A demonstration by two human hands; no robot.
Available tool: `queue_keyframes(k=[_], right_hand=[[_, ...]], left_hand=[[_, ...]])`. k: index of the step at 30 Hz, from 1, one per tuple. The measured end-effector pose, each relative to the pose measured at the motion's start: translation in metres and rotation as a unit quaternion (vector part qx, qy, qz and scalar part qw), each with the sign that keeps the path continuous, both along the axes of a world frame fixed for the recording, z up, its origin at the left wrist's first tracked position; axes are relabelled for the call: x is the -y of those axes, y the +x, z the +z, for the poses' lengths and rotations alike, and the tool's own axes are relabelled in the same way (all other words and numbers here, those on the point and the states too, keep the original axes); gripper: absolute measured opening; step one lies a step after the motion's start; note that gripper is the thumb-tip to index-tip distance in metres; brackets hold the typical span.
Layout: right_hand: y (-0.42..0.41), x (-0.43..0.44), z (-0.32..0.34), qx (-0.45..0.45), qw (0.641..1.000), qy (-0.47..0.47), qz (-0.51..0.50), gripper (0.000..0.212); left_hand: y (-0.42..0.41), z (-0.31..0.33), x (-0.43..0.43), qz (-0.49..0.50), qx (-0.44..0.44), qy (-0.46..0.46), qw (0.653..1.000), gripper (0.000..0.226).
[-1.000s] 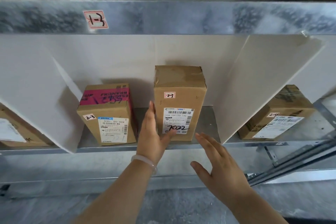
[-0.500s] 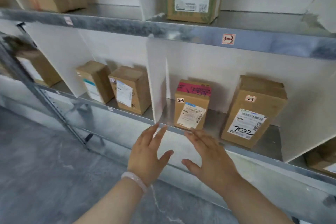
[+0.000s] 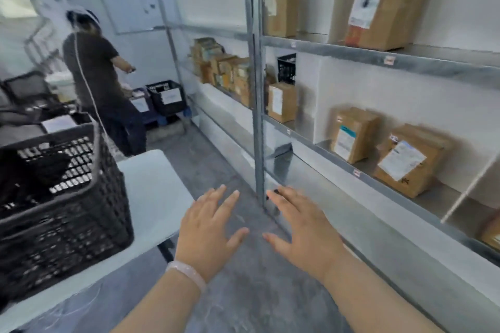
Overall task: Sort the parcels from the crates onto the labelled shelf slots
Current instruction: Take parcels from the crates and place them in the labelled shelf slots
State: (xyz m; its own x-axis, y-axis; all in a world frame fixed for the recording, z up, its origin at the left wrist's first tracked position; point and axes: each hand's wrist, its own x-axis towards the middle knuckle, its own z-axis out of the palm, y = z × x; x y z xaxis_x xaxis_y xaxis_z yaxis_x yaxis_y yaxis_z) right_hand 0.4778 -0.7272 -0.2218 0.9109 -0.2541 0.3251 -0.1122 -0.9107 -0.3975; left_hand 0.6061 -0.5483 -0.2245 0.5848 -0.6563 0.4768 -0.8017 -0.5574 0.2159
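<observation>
Left hand (image 3: 208,230): released, fingers spread, holding nothing; it hovers over the grey floor between table and shelving.
Right hand (image 3: 300,230): also released and empty, fingers splayed, just beside the shelf post (image 3: 257,116).
Bracelet (image 3: 186,274): pale band on the left wrist.
Black crate (image 3: 62,197): stands on the white table (image 3: 154,192), near the left hand. Its inside is dark and blurred, so I cannot tell how many parcels remain.
Lower-shelf parcels (image 3: 408,159): brown cardboard boxes standing upright in slots parted by white dividers, printed labels facing out.
Upper-shelf parcels (image 3: 384,5): two more boxes, upright, well apart.
Slot stickers (image 3: 388,60): small tags on the shelf edges, too blurred to read.
Far crates (image 3: 166,96): on the floor beside another person (image 3: 94,76) at the next bay.
Done: several slots already hold parcels.
Left: judging by the empty hands near the crate, the next parcel is yet to be picked up; the crates' contents decide how much remains.
</observation>
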Motion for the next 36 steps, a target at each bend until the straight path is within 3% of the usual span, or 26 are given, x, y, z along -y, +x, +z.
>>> queue_keyframes(k=[6,14,23,36], right_hand=[[0.101,-0.120,0.015,0.035,0.990,-0.017,0.135,0.076],[0.204,-0.255,0.031,0.056,0.958,-0.025,0.279,0.074],[0.320,-0.349,0.027,0.070,0.915,-0.024,0.396,0.074],[0.472,-0.447,0.033,0.052,0.870,0.012,0.489,0.071]], left_hand=[[0.051,0.016,-0.141,0.121,0.012,-0.031,0.992,0.066],[0.090,0.021,-0.288,0.288,-0.002,-0.061,0.956,0.067],[0.157,0.025,-0.378,0.385,-0.004,-0.069,0.920,0.067],[0.264,0.021,-0.475,0.520,-0.046,-0.087,0.848,0.065]])
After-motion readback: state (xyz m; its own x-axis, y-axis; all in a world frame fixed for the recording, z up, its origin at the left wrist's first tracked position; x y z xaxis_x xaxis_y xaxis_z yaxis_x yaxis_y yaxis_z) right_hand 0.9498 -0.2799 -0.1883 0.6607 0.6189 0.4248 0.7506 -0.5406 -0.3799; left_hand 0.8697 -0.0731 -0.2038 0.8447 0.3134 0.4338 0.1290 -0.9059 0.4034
